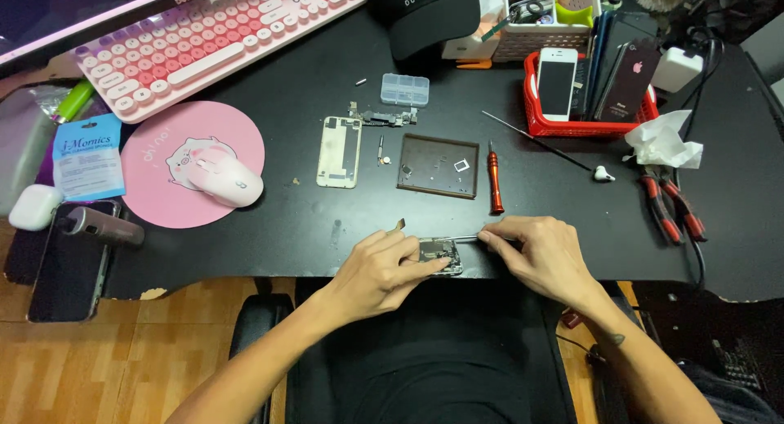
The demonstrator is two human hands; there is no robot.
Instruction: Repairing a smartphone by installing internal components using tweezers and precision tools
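Note:
My left hand (pixel 382 269) grips an opened phone body (pixel 442 255) lying at the near edge of the black desk (pixel 310 228). My right hand (pixel 541 253) pinches a thin metal tool (pixel 465 239) whose tip rests on the phone's top edge. A white phone back panel (pixel 339 151), a flex cable part (pixel 384 116), a brown tray (pixel 438 165) and a red screwdriver (pixel 494 179) lie just beyond the hands.
A pink keyboard (pixel 204 36), pink mouse (pixel 226 177) on a round pink pad (pixel 155 179), clear parts box (pixel 405 88), red basket (pixel 588 126) with phones, crumpled tissue (pixel 663 140), red-handled pliers (pixel 674 204), an earbud (pixel 603 174) and a dark phone (pixel 69 265) at left.

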